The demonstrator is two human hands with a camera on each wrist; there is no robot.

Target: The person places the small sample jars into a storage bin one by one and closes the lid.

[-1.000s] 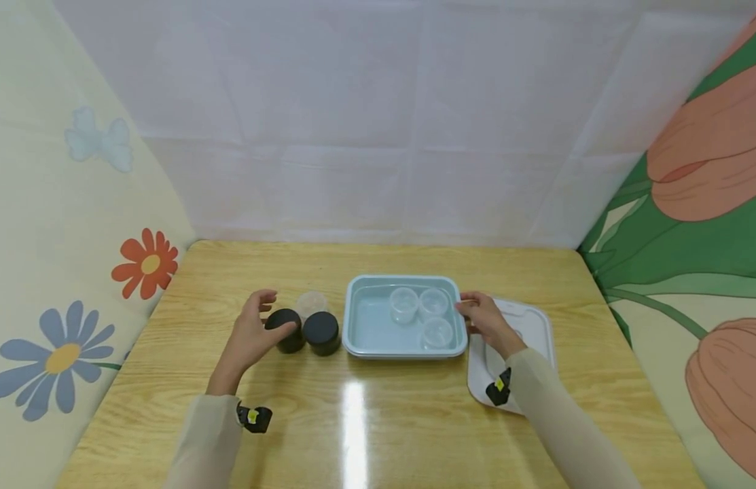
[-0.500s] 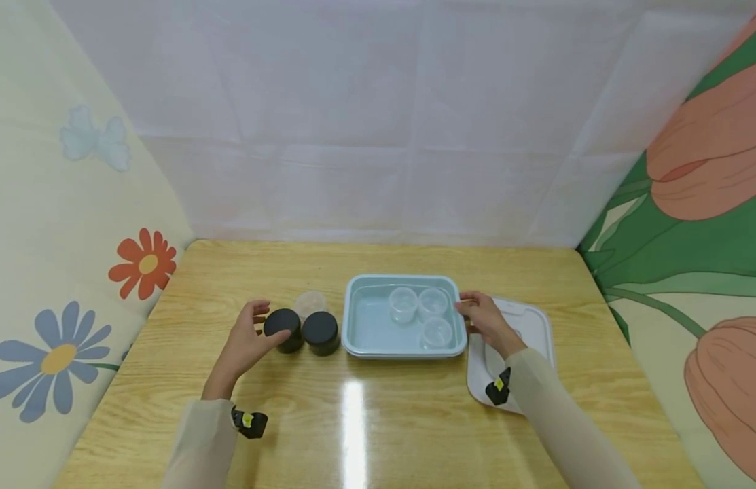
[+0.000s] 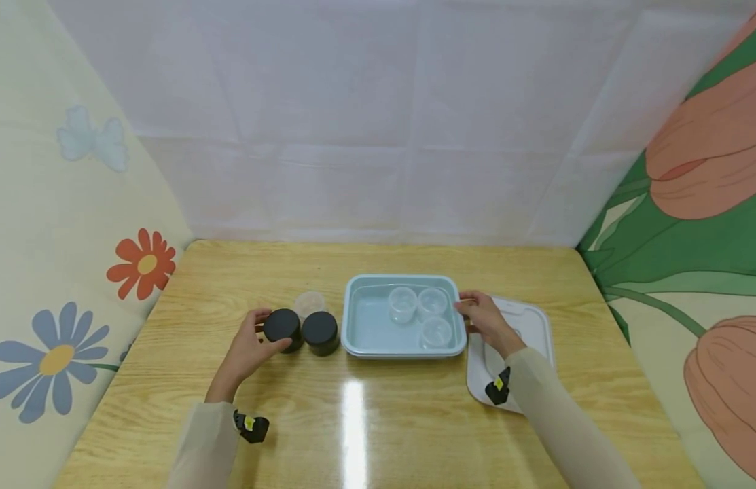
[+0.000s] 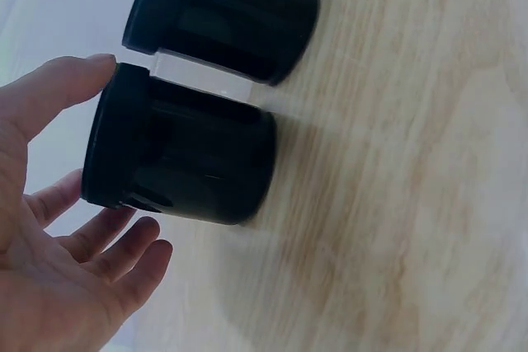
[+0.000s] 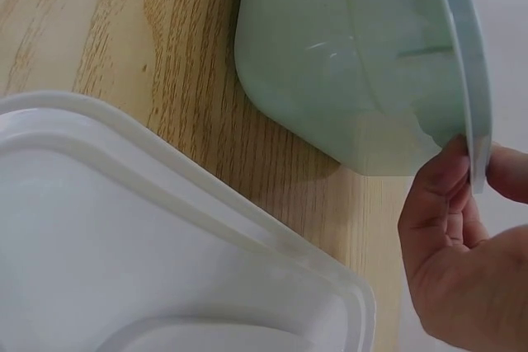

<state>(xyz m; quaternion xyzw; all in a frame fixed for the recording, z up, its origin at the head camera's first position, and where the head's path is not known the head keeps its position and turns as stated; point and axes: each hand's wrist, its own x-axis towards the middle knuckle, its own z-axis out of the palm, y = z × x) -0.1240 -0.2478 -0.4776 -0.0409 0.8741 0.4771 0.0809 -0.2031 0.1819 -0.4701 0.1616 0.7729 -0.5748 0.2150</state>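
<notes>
My left hand (image 3: 250,348) is at the left one of two black lidded jars (image 3: 282,330). In the left wrist view the thumb lies on the lid's edge and the index finger meets the opposite side, while the other fingers curl loosely below. Close beside it stands the second black jar (image 3: 320,333). With thumb and fingers my right hand (image 3: 484,319) pinches the right rim of a light blue plastic tub (image 3: 371,339). Inside the tub sit three clear cups (image 3: 403,305), towards its right side.
Behind the black jars is another clear round container (image 3: 309,303), partly hidden. A white lid (image 3: 533,326) lies flat on the wooden table (image 3: 408,428) right of the tub, under the right forearm. A pale cloth (image 3: 365,136) hangs behind the table.
My left hand first drew slightly left, then came in, its fingers and thumb closing around the left black jar. The right hand stays on the tub's rim.
</notes>
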